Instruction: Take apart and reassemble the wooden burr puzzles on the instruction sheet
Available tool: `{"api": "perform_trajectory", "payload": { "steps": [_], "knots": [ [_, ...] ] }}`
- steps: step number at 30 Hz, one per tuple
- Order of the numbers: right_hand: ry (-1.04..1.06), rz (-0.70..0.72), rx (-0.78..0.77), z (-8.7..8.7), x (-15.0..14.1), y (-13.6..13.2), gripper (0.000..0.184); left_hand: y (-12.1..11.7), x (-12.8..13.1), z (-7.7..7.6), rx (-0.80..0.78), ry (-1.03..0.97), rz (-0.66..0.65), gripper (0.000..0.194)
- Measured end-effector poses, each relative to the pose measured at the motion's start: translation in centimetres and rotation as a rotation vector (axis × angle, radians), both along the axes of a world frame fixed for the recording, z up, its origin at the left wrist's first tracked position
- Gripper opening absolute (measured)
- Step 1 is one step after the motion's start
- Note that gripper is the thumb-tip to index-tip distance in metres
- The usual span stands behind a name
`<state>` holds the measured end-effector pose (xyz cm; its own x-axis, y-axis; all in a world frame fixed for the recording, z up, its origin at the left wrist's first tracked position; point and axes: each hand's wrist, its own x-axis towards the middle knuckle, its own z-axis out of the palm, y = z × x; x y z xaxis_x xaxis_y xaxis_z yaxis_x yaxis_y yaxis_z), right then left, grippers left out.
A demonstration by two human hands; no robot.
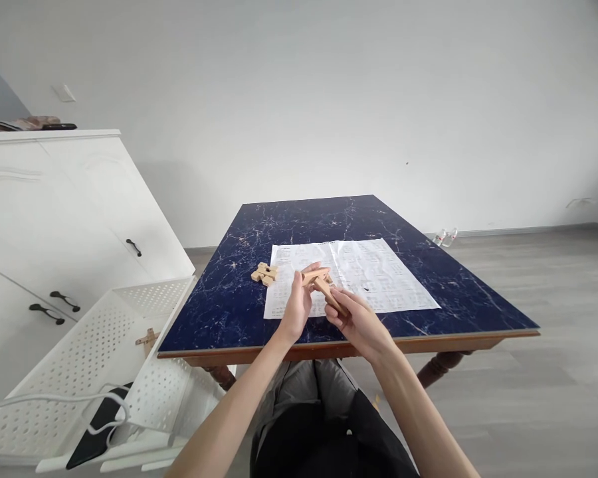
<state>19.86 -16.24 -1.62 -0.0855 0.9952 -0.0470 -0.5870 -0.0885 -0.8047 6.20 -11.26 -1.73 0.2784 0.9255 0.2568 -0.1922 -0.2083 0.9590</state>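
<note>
Dk-blue bench [303, 222], brown front edge; pale wall [299, 99] behind, grey floor [553, 292] R. Sheet [379, 272] nr front edge, wood cluster [264, 273] at its L side. L hand [296, 309] grips bar [315, 273], R hand [361, 323] grips 2nd bar [327, 292], both over sheet, nr mid front edge. White bin [87, 348] off bench's L edge: wood cross [148, 340] inside, cable [70, 398] across.

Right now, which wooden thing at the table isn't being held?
The wood cluster at the left edge of the paper: it lies untouched, while the held wood is in the left hand and right hand.
</note>
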Motion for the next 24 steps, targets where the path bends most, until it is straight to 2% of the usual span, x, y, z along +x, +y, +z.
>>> {"api": "perform_trajectory", "payload": {
  "steps": [12,18,24],
  "knots": [
    [0.209,0.034,-0.092,-0.3,0.4,-0.3,0.039,-0.4,-1.4,-0.1,0.238,0.197,-0.101,0.064],
    [0.197,0.036,-0.109,-0.3,0.6,-0.5,0.043,-0.3,-2.0,0.1,0.347,0.238,-0.116,0.063],
    [0.155,0.057,-0.120,-0.1,1.0,-1.2,0.046,-0.4,-2.9,0.3,0.422,0.355,-0.215,0.056]
  ]
}}
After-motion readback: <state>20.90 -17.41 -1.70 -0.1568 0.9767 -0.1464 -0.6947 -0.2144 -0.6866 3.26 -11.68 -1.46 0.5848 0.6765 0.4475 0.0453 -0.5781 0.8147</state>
